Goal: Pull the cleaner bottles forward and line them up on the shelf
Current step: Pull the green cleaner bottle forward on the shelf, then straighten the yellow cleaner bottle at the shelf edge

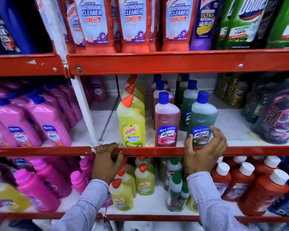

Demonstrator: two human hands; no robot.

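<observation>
On the middle shelf (157,151) three rows of cleaner bottles run back from the red front rail. A yellow Harpic bottle (132,124) heads the left row, a pink Lizol bottle (167,120) the middle one, a green Lizol bottle (203,117) the right one. My right hand (205,150) curls around the green bottle's base, thumb left of its label, fingers at its right side. My left hand (107,160) grips the red rail just left of the yellow bottle. More bottles of each kind stand behind the front ones.
Pink Shakti bottles (45,120) fill the bay to the left behind a white upright (83,110). Dark multipack jugs (279,119) stand at the right. Bare white shelf lies between the green bottle and the jugs. Red Harpic bottles (133,22) above, mixed bottles below.
</observation>
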